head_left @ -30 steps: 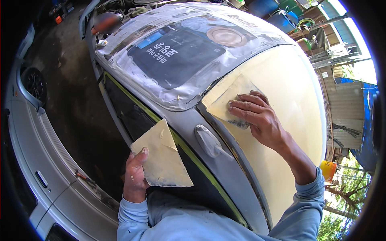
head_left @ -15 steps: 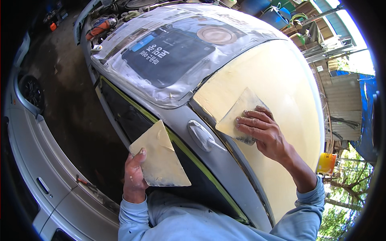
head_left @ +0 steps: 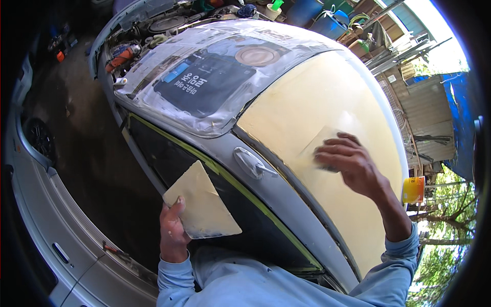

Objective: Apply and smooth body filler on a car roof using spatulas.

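Right of centre, a spreader [head_left: 324,139] in the right hand [head_left: 353,161] is over the car roof [head_left: 302,97]; lower left, a plate [head_left: 204,210] in the left hand [head_left: 174,230] is before the side window [head_left: 258,245]. Another car [head_left: 41,210] is far left, a bucket [head_left: 413,190] far right.

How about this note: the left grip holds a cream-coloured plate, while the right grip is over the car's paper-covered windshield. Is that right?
Not quite: the right grip is over the car's cream-coated roof, as the head view shows. The left grip does hold a cream-coloured plate.
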`<state>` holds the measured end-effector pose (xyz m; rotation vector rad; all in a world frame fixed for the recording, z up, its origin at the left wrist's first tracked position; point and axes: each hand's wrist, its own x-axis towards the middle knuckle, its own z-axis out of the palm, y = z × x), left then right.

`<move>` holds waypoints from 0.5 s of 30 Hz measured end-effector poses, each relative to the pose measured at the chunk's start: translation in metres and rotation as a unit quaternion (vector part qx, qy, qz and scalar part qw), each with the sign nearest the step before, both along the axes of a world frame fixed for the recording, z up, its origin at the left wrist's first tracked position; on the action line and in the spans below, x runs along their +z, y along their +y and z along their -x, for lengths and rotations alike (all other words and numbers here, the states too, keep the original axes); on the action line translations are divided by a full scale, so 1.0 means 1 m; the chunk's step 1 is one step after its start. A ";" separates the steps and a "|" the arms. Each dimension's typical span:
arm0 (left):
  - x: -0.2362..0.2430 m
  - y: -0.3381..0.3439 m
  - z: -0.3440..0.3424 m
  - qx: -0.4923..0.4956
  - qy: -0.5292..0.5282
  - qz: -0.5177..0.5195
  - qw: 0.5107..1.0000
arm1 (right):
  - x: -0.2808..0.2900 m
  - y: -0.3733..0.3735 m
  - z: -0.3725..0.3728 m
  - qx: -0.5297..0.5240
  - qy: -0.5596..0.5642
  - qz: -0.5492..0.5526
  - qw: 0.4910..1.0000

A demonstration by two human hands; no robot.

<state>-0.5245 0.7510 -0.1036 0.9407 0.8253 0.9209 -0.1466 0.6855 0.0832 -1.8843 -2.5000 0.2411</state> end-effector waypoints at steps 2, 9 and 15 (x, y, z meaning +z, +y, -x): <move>0.009 -0.005 0.003 -0.007 0.128 -0.211 0.969 | 0.018 -0.016 0.007 -0.089 0.086 -0.067 0.990; 0.068 -0.023 -0.032 -0.121 -0.029 -0.453 0.883 | -0.008 -0.111 0.095 -0.386 0.694 -0.128 0.594; 0.084 -0.092 -0.053 -0.222 0.021 -0.606 0.764 | -0.046 -0.165 0.162 -0.406 0.775 -0.139 0.463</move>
